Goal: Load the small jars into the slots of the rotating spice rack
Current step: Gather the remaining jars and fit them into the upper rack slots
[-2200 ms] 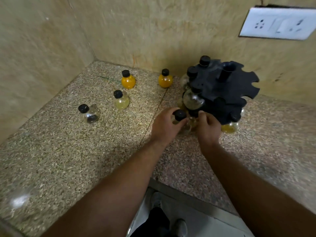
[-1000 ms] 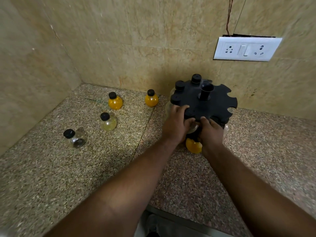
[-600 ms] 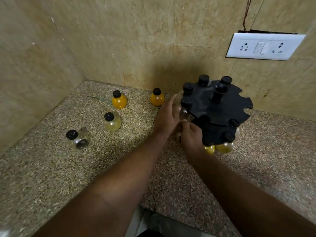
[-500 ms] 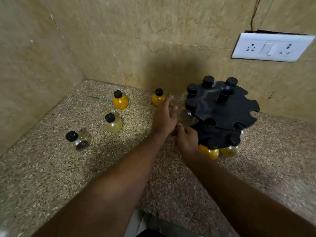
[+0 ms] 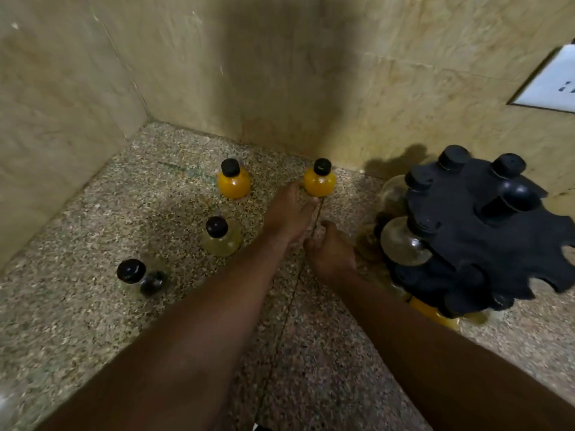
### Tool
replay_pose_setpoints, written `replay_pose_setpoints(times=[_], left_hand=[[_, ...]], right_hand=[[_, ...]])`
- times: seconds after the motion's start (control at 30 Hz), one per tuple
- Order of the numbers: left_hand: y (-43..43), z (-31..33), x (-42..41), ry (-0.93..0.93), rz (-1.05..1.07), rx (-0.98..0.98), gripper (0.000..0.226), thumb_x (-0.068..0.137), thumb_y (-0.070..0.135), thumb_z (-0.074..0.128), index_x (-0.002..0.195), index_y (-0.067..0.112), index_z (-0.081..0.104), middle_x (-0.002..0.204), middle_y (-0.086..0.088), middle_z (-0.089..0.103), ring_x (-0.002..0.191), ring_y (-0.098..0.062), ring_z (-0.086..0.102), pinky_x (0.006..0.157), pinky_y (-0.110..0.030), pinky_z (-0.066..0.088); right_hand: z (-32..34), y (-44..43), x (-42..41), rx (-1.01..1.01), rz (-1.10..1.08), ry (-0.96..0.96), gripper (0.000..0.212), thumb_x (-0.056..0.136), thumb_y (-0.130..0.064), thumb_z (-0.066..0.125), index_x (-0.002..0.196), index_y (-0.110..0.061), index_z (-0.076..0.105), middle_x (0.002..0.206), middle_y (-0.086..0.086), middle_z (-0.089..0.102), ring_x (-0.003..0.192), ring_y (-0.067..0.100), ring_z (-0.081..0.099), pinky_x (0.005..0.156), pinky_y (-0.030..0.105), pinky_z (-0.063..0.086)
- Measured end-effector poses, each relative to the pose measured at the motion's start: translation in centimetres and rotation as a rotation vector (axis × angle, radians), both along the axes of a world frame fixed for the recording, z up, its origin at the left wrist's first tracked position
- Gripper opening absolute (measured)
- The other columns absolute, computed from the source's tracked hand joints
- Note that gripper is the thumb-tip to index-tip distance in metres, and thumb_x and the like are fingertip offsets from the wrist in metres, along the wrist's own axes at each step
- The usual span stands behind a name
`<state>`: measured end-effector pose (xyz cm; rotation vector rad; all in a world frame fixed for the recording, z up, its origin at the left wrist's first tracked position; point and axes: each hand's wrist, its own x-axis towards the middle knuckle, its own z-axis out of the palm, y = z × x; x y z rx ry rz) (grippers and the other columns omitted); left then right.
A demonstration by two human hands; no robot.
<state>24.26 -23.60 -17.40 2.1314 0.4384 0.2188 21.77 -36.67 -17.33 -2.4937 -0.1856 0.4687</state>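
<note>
Orange is the target: the left hand stretches out flat and open over the speckled counter, fingertips touching or just short of the nearer orange jar, holding nothing. Beside it the right hand is curled loosely, knuckles up; whether it hides anything underneath I cannot tell, but no jar shows in it.

Outward now: a second orange jar stands near the back wall, a pale yellow jar sits nearer, and a clear jar with dark contents lies closest to the left wall. All four stand upright, loose on the stone, well apart from one another.

On the right, the black spice rack already carries several jars hanging by their necks in the notched rim; open notches show along its right edge.

These jars look like round glass bulbs with narrow necks and black screw caps: light, rigid, smooth, probably slippery and breakable on stone. Best bet is a pinch at the cap or neck, which leaves the bulb free to slide into a slot.
</note>
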Motion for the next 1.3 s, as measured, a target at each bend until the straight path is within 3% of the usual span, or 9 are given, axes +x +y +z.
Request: replay_pose_setpoints(times=[0.17, 0.3, 0.47, 0.57, 0.83, 0.97, 1.1, 1.3], left_hand=[[1.8, -0.4, 3.2, 0.025, -0.051, 0.026, 0.059, 0.097, 0.04, 0.062, 0.147, 0.015, 0.044, 0.149, -0.011, 0.047, 0.137, -0.028, 0.043, 0.105, -0.031, 0.034], [2.9, -1.3, 5.8, 0.04, -0.083, 0.036, 0.064, 0.096, 0.041, 0.062, 0.151, 0.017, 0.038, 0.155, -0.008, 0.043, 0.14, -0.027, 0.041, 0.107, -0.033, 0.035], [3.7, -2.6, 8.6, 0.033, -0.157, 0.02, 0.072, 0.091, 0.05, 0.066, 0.151, 0.021, 0.039, 0.153, -0.005, 0.045, 0.136, -0.025, 0.047, 0.109, -0.04, 0.043], [3.7, -3.1, 9.9, 0.039, -0.211, 0.021, 0.073, 0.09, 0.055, 0.065, 0.151, 0.025, 0.04, 0.156, -0.002, 0.042, 0.141, -0.024, 0.041, 0.112, -0.042, 0.038], [3.0, -3.6, 11.6, -0.02, -0.272, 0.062, 0.064, 0.087, 0.054, 0.069, 0.14, 0.021, 0.055, 0.141, -0.001, 0.058, 0.129, -0.023, 0.052, 0.107, -0.045, 0.044], [2.6, -3.3, 11.3, -0.017, -0.258, 0.071, 0.056, 0.087, 0.055, 0.068, 0.134, 0.025, 0.059, 0.135, -0.001, 0.059, 0.123, -0.024, 0.053, 0.102, -0.046, 0.045], [2.2, -2.0, 9.9, -0.067, -0.194, 0.058, 0.05, 0.088, 0.047, 0.072, 0.13, 0.023, 0.062, 0.131, -0.003, 0.06, 0.12, -0.023, 0.054, 0.1, -0.038, 0.045], [1.4, 0.7, 5.8, -0.097, -0.128, 0.1, 0.052, 0.09, 0.042, 0.071, 0.133, 0.015, 0.06, 0.133, -0.008, 0.059, 0.122, -0.025, 0.054, 0.101, -0.033, 0.043]], right_hand=[[-1.5, 2.1, 3.3, -0.188, 0.045, 0.014, 0.079, 0.094, -0.05, 0.054, 0.157, -0.013, 0.024, 0.157, 0.019, 0.034, 0.142, 0.039, 0.037, 0.112, 0.046, 0.038], [-2.7, 3.0, 5.1, -0.316, 0.078, 0.097, 0.087, 0.095, -0.057, 0.049, 0.161, -0.018, 0.008, 0.168, 0.017, 0.006, 0.154, 0.04, 0.007, 0.119, 0.058, 0.023], [-4.5, 3.3, 6.0, -0.405, 0.133, 0.183, 0.103, 0.088, -0.075, 0.045, 0.161, -0.027, -0.008, 0.168, 0.01, -0.02, 0.153, 0.041, -0.017, 0.117, 0.068, 0.014], [-5.4, 3.5, 6.1, -0.431, 0.144, 0.175, 0.112, 0.08, -0.086, 0.041, 0.16, -0.03, -0.013, 0.166, 0.01, -0.026, 0.151, 0.043, -0.023, 0.115, 0.073, 0.008], [-5.7, 3.6, 5.8, -0.44, 0.146, 0.139, 0.112, 0.079, -0.089, 0.037, 0.159, -0.031, -0.016, 0.165, 0.01, -0.028, 0.15, 0.044, -0.025, 0.115, 0.073, -0.003], [-4.9, 3.6, 6.1, -0.411, 0.138, 0.152, 0.102, 0.086, -0.08, 0.041, 0.161, -0.031, -0.01, 0.167, 0.011, -0.022, 0.151, 0.044, -0.021, 0.116, 0.071, -0.001], [-3.9, 3.9, 5.7, -0.329, 0.124, 0.161, 0.092, 0.093, -0.067, 0.043, 0.161, -0.028, -0.006, 0.169, 0.013, -0.012, 0.153, 0.041, -0.013, 0.119, 0.066, 0.002], [-2.4, 2.9, 2.2, -0.264, 0.166, 0.091, 0.089, 0.096, -0.066, 0.039, 0.162, -0.023, -0.001, 0.17, 0.013, -0.004, 0.155, 0.038, -0.005, 0.122, 0.059, 0.007]])
